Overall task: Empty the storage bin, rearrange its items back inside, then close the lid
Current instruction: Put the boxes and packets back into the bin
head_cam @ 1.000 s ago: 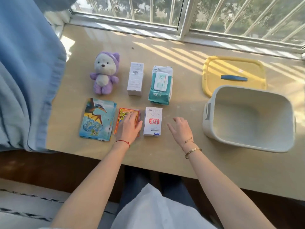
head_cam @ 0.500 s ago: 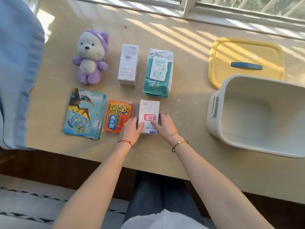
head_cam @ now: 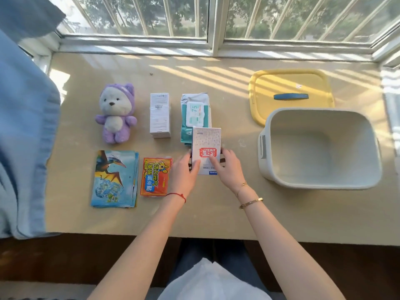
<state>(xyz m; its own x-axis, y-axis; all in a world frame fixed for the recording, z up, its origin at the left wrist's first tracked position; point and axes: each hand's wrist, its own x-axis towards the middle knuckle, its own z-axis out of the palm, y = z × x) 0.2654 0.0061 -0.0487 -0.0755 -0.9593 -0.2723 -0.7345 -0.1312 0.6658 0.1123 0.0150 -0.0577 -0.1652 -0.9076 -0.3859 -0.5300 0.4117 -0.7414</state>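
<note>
A white box with a red stamp mark (head_cam: pixel 206 144) is lifted off the table, overlapping the near end of the green wipes pack (head_cam: pixel 194 111). My left hand (head_cam: pixel 184 172) grips its left edge and my right hand (head_cam: pixel 227 167) grips its right edge. The empty white storage bin (head_cam: pixel 320 182) stands at the right, with its yellow lid (head_cam: pixel 290 83) lying flat behind it. On the table lie a purple plush bear (head_cam: pixel 116 113), a tall white box (head_cam: pixel 160 115), a stack of dinosaur picture cards (head_cam: pixel 114 178) and an orange packet (head_cam: pixel 154 178).
A blue cloth (head_cam: pixel 23 137) hangs over the table's left end. A barred window (head_cam: pixel 212 18) runs along the far edge. The table's near edge (head_cam: pixel 151 234) is just in front of my lap.
Both hands closed on the white stamped box and raised it from the table, up and slightly right, over the wipes pack. The camera view tilted up toward the window.
</note>
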